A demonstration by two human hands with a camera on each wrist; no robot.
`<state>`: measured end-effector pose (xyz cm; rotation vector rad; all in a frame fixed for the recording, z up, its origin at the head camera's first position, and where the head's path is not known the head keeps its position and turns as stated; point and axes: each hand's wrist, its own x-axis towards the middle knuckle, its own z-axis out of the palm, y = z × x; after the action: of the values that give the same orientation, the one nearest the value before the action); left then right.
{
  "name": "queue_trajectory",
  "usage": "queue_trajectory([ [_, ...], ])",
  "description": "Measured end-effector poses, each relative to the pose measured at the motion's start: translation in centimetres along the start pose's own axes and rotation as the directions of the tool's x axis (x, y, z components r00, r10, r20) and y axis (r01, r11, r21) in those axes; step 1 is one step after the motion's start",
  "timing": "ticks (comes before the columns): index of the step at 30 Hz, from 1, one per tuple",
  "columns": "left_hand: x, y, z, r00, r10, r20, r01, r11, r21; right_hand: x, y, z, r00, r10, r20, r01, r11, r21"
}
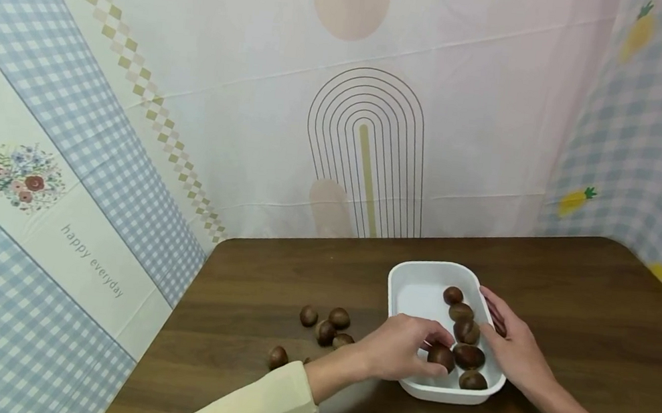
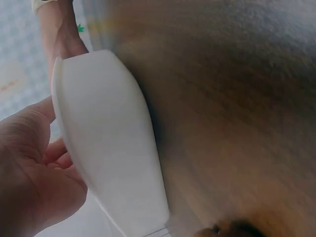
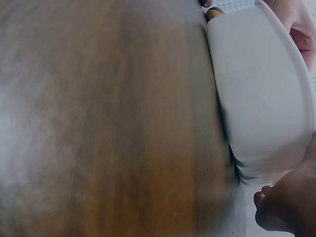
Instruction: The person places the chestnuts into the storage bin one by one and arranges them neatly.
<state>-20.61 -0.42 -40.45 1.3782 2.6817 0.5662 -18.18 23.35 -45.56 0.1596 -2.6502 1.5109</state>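
A white rectangular tray (image 1: 418,302) stands on the table, with a row of several brown chestnuts (image 1: 467,330) down its right side. My left hand (image 1: 397,348) reaches over the tray's left rim and pinches a chestnut (image 1: 441,358) between thumb and fingers, beside that row. In the left wrist view the tray's outer wall (image 2: 101,128) hides this chestnut. At the tray's right side, my right hand (image 1: 512,352) grips the rim, thumb on top and fingers on the outside. The right wrist view shows the right hand (image 3: 289,202) at the tray's end.
Several loose chestnuts (image 1: 339,318) lie on the brown wooden table (image 1: 264,270) left of the tray, some partly behind the left forearm. A patterned cloth (image 1: 258,91) hangs behind the table's back edge and along both sides.
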Motion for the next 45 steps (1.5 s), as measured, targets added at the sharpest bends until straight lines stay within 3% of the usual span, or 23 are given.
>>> queue_trajectory([
  [9,0.8,1.0,0.8,0.999,-0.013,0.043,0.007,0.990,0.142,0.0,-0.1,-0.1,1.000,-0.016,-0.008,0.016,1.000,-0.012],
  [16,1.0,1.6,1.4,0.999,-0.037,0.010,0.034,0.978,0.204,0.1,-0.1,-0.1,1.000,-0.014,-0.005,0.014,1.000,-0.015],
  [26,1.2,2.0,1.5,0.999,-0.044,-0.008,0.045,0.988,0.150,0.0,-0.1,-0.2,1.000,-0.007,-0.005,0.007,1.000,-0.030],
  [32,0.9,1.7,1.4,0.998,-0.032,-0.053,0.038,0.991,0.129,0.0,0.0,-0.1,1.000,-0.012,-0.012,0.011,1.000,-0.029],
  [41,-0.4,-0.1,-0.6,0.987,-0.026,-0.157,0.014,0.997,-0.077,-0.1,-0.2,0.1,1.000,0.005,-0.015,-0.005,1.000,-0.011],
  [45,-1.3,-1.1,-2.1,0.975,-0.078,-0.207,0.039,0.982,-0.187,-0.1,-0.3,0.0,0.999,0.034,0.002,-0.034,0.999,-0.014],
])
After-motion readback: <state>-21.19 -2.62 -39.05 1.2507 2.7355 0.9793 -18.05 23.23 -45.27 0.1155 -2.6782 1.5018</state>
